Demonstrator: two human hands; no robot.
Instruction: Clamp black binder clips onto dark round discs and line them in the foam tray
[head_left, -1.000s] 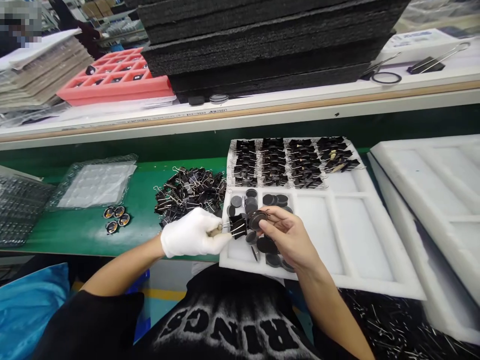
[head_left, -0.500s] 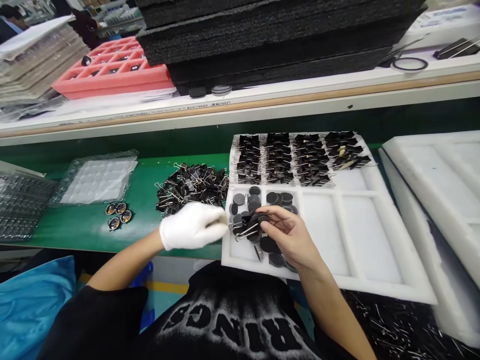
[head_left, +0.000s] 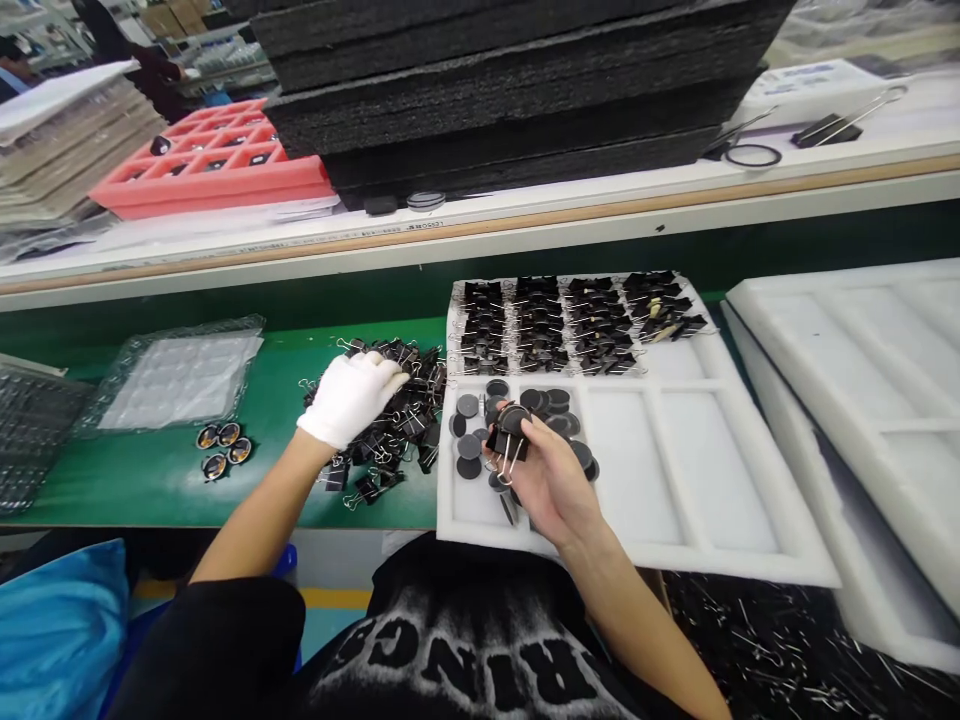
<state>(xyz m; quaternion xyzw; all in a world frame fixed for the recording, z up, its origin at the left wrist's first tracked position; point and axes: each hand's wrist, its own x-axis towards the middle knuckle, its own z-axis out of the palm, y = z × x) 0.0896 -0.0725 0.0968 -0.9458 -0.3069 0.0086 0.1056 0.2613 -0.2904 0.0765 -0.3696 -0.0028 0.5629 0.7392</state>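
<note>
My left hand, in a white glove, is over a pile of black binder clips on the green bench. Its fingers reach out a little apart, and no clip shows in them. Bare, my right hand grips a black binder clip together with a round dark disc. It is above a white foam tray. Loose dark discs lie in the tray's near left compartment, partly hidden by my right hand. Clipped pieces stand in rows along the tray's far side.
Several small round parts and a clear plastic tray lie on the left. More foam trays are at right, above a mass of binder clips. A shelf holds black foam and a pink tray.
My left hand has moved left, away from my right hand, to the clip pile. My right hand has turned the held clip and disc so the disc's face shows.
</note>
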